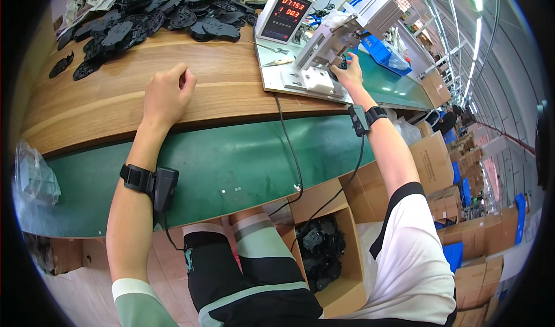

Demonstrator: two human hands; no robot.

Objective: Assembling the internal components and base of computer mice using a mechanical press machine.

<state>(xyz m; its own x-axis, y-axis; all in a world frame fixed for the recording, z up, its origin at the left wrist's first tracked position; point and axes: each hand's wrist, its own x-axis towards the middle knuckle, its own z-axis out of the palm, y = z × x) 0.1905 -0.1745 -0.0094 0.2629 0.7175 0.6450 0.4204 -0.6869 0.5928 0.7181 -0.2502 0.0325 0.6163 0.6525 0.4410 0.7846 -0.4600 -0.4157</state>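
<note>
Two hands are in my view, and I describe from the near side to the far side. Nearest, at about 6 o'clock under the table edge, I see an open cardboard box (338, 257) with black plastic parts (319, 250) inside. Both wrists carry a black strap with a small device and a cable.

My left hand (166, 93) rests on the wooden table (115, 104) at about 10 o'clock from the picture centre. Its grip is loosely curled, the fingers bent inward, and it holds nothing; only the table surface is under it.

My right hand (348, 72) is farther, at about 1 o'clock. It reaches to the small press machine (341, 35) that stands on a grey base plate (277, 81). The fingertips are closed around a small dark part (342, 64) at the front of the machine, just beside the white fixture block (317, 79) on the plate. I cannot tell if the dark part is loose or belongs to the machine.

Behind the plate, at 12 o'clock, stands a white counter box (284, 13) with red digits on a dark screen. Farthest, at 11 o'clock, a big pile of black flat parts (156, 17) lies on the table, with some single pieces spread to the left.
</note>
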